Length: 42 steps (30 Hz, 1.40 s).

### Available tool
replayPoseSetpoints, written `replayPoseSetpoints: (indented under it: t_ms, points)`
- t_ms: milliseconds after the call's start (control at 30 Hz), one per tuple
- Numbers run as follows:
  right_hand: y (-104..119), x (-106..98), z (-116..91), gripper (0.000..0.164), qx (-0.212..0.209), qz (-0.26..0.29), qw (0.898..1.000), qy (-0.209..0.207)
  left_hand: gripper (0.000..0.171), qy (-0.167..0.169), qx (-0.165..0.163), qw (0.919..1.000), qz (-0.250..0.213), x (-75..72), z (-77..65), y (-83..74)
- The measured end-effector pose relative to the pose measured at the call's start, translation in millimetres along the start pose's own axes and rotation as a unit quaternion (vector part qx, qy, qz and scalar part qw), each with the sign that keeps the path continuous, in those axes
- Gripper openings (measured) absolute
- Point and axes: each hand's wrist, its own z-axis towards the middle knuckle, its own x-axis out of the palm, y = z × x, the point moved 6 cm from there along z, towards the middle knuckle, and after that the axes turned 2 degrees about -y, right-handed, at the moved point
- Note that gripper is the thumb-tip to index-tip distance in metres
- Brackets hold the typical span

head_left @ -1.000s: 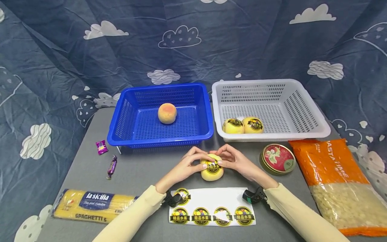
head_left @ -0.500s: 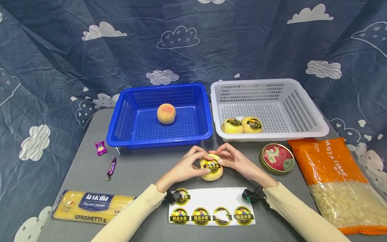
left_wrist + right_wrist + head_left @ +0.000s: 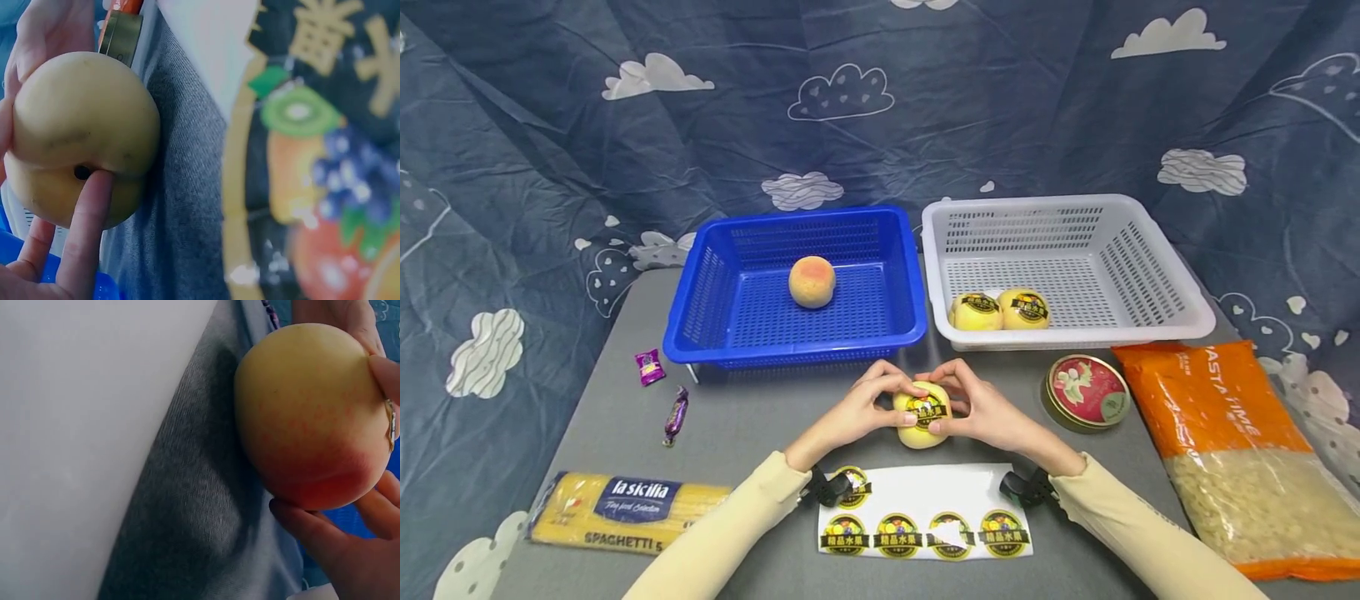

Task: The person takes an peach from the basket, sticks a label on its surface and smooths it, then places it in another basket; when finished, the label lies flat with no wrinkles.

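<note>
A yellow peach [image 3: 917,438] with a round black-and-gold fruit label [image 3: 927,407] on its upper face is held between both hands over the middle of the table. My left hand [image 3: 859,410] grips its left side, thumb at the label's left edge. From the right, my right hand [image 3: 988,412] grips it too, with the thumb at the label's lower right. The left wrist view shows a fingertip beside the small dark hole in the peach [image 3: 87,119]. A red blush marks the peach [image 3: 306,412] in the right wrist view. Nearer me lies a white label sheet [image 3: 936,490] bearing several labels.
Behind are a blue basket [image 3: 797,354] holding one peach [image 3: 812,282] and a white basket [image 3: 1120,335] holding two labelled peaches. A round red tin [image 3: 1086,392] and a pasta bag [image 3: 1240,467] lie right. Spaghetti [image 3: 625,508] and two purple-wrapped candies [image 3: 676,415] lie left.
My right thumb has slid from the label's upper right edge down to its lower right. The left thumb has shifted slightly along the left edge. The peach stays in nearly the same place.
</note>
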Motion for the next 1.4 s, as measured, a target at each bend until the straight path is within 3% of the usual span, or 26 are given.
replayPoseSetpoints:
  t_ms: [133,367,500,933,1167,1400]
  points:
    - [-9,-2,-1,0.057,-0.011,-0.009,1.000,0.010,0.030,0.004,0.003,1.0000,-0.005,-1.4,0.9,0.6]
    - [-17,-5,0,0.051,-0.018,0.106,0.993,0.054,0.030,0.006,0.026,0.9995,-0.014,-4.9,-0.7,2.7]
    - [-21,-8,1,0.049,-0.016,0.133,0.989,0.064,0.028,0.010,0.036,0.9992,-0.015,-6.5,-0.3,4.1]
    - [-22,-14,5,0.040,0.018,0.138,0.988,0.071,0.028,0.018,0.017,0.9987,-0.046,-6.6,-0.1,6.8]
    - [-22,-16,9,0.036,0.015,0.100,0.994,0.038,0.028,0.011,0.041,0.9987,-0.027,-5.7,1.0,7.2]
    - [-18,-17,5,0.034,0.007,0.093,0.995,0.040,0.032,0.017,0.035,0.9987,0.032,0.6,2.5,30.9]
